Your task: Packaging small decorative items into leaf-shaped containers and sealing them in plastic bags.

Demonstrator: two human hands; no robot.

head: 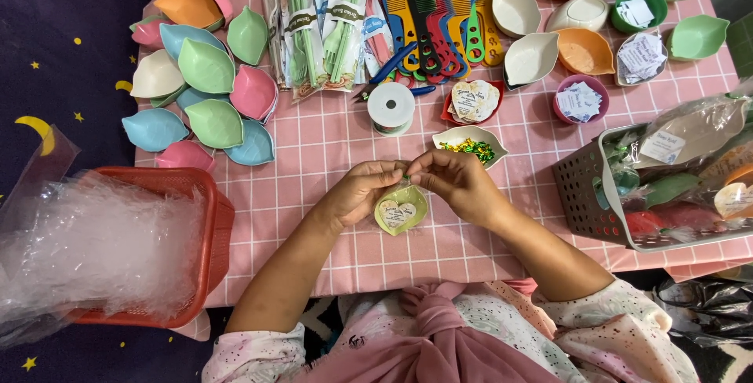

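Both grips pinching one wrapped green leaf dish [401,210], left hand [362,192], right hand [459,187], one tape roll [391,107]

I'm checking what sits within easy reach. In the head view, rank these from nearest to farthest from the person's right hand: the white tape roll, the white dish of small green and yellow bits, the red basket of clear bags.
1. White dish of green and yellow bits: just above the right hand.
2. White tape roll: farther up, toward the left.
3. Red basket: far left, at the table's edge.
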